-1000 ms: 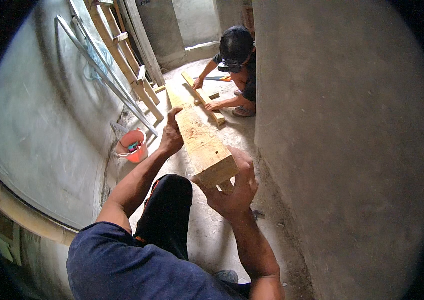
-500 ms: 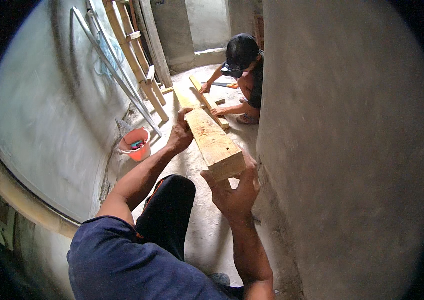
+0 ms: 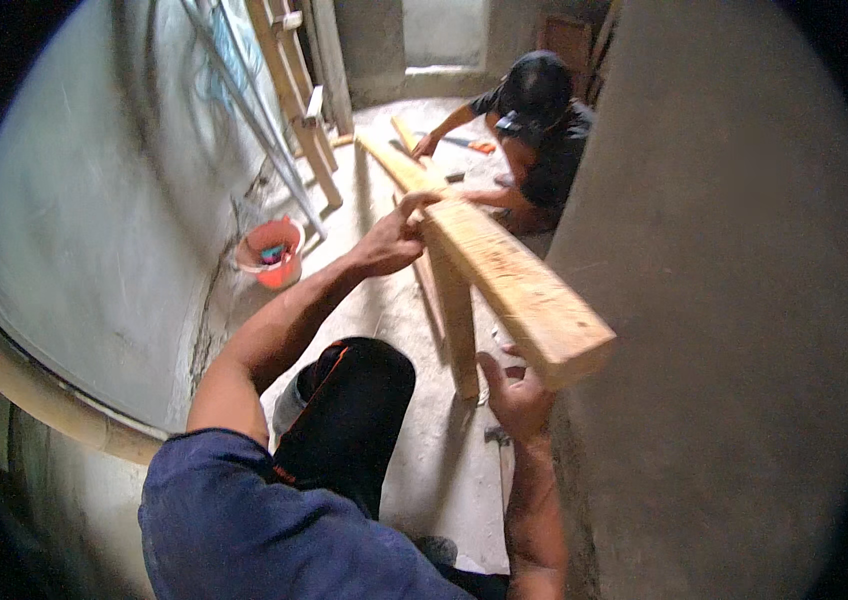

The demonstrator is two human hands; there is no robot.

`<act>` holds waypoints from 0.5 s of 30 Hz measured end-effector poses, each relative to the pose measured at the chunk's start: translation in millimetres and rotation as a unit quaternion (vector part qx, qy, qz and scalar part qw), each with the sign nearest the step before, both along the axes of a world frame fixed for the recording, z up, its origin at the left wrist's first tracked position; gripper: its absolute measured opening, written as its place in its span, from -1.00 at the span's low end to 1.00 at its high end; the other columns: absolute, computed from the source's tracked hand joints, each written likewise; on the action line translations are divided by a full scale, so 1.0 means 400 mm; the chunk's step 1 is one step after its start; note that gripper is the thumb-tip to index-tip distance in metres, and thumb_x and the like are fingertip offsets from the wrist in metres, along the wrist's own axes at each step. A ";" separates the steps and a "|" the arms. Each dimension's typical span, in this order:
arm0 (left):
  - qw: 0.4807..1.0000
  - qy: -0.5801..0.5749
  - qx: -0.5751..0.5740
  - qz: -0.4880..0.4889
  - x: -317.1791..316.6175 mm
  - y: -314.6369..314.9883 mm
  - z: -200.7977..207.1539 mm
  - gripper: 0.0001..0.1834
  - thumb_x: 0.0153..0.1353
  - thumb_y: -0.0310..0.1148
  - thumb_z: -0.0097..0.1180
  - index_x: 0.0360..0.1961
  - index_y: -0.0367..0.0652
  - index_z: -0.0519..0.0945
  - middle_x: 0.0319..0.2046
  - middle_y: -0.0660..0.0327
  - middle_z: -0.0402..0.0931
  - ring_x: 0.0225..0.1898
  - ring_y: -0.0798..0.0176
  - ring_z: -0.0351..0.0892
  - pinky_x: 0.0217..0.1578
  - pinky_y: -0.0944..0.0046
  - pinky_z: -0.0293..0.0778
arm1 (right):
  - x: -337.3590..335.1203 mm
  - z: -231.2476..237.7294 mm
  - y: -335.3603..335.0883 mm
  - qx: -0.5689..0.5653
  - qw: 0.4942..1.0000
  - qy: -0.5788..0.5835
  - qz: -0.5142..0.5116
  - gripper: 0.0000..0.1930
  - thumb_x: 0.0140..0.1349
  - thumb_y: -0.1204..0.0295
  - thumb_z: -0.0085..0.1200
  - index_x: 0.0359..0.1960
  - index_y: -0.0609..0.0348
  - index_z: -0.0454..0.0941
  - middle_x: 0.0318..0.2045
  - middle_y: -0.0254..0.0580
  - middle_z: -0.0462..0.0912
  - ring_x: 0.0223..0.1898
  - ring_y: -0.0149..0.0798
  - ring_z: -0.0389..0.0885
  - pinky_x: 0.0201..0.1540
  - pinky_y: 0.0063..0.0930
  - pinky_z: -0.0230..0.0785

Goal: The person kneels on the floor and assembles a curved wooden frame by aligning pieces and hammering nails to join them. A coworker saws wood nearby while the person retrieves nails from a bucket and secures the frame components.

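head view: long wooden beam (image 3: 519,275) of pale yellow timber, square-edged, faces rough and streaked with brown flecks and grain, near end cut flat. it is held in front of the person above a dusty, pale concrete floor (image 3: 384,320), running from upper middle down to the right. a flat leg-like board (image 3: 459,340) stands below it, close by the left hand (image 3: 394,240). that hand is bent round the beam's left edge, fingers closed over the top. right hand (image 3: 524,395) under the near end, thumb apart from the fingers; cannot tell how firmly it bears on the wood

left side: smooth grey plaster wall (image 3: 94,220), thin metal tubes (image 3: 244,110) leaning, ladder of round poles (image 3: 289,80), orange-red plastic bucket (image 3: 279,268) with small coloured items inside. hammer (image 3: 500,437) on the floor beside the right forearm, its handle partly covered. bare rough wall (image 3: 734,300) on the right

far end: co-worker (image 3: 544,100) in dark cap, crouched, one hand at a narrow timber strip (image 3: 404,132); other hand mostly behind the beam. left thumb hidden, right fingertips partly covered, beam's near end a little blurred, ladder top cut off
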State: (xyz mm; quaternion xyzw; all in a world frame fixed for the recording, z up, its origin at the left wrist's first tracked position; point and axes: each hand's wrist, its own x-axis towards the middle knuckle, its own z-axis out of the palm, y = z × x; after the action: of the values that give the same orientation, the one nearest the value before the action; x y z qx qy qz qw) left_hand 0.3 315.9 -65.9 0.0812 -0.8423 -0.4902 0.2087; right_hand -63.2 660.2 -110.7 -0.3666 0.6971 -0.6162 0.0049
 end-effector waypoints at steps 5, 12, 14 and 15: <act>0.989 0.078 0.007 -0.126 -0.014 -0.026 0.006 -0.11 0.15 -0.67 -0.05 0.55 0.04 0.10 0.20 -0.03 0.55 0.20 0.08 0.60 0.23 0.10 0.51 | -0.034 -0.007 -0.141 0.144 0.980 0.134 -0.035 -0.31 0.20 0.07 0.52 0.20 0.33 0.59 0.06 0.03 0.73 0.00 -0.10 0.73 -0.06 -0.23 0.65; 0.984 0.068 -0.059 -0.155 -0.007 -0.061 0.061 -0.23 0.17 -0.56 0.16 0.44 -0.04 0.26 -0.08 -0.17 0.69 -0.03 -0.20 0.75 0.00 -0.09 0.63 | -0.121 0.140 -0.372 0.374 0.920 -0.116 -0.003 -0.35 0.21 0.06 0.47 0.18 0.29 0.62 0.12 0.23 0.69 0.15 0.07 0.68 0.22 -0.16 0.49; 0.977 0.050 -0.074 -0.193 -0.011 -0.093 0.065 -0.18 0.14 -0.45 0.24 0.45 0.03 0.23 -0.17 -0.16 0.69 -0.11 -0.32 0.74 -0.05 -0.15 0.63 | -0.051 0.203 -0.364 0.490 0.866 0.092 0.033 -0.33 0.17 0.13 0.48 0.23 0.25 0.58 0.10 0.24 0.69 0.14 0.08 0.69 0.22 -0.13 0.50; 0.973 0.032 -0.088 -0.209 -0.017 -0.113 0.063 -0.19 0.14 -0.44 0.24 0.45 0.03 0.24 -0.18 -0.17 0.68 -0.10 -0.34 0.73 -0.05 -0.17 0.62 | -0.009 0.241 -0.362 0.569 0.804 0.169 0.030 -0.31 0.15 0.17 0.48 0.27 0.23 0.56 0.09 0.24 0.69 0.15 0.09 0.69 0.22 -0.12 0.50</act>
State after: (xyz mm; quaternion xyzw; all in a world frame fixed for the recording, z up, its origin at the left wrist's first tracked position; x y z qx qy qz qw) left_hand -6.4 270.9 -40.7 -0.1313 -0.8734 -0.4491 0.1351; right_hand -66.9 515.5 -14.5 -0.4169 0.9011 -0.0370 0.1131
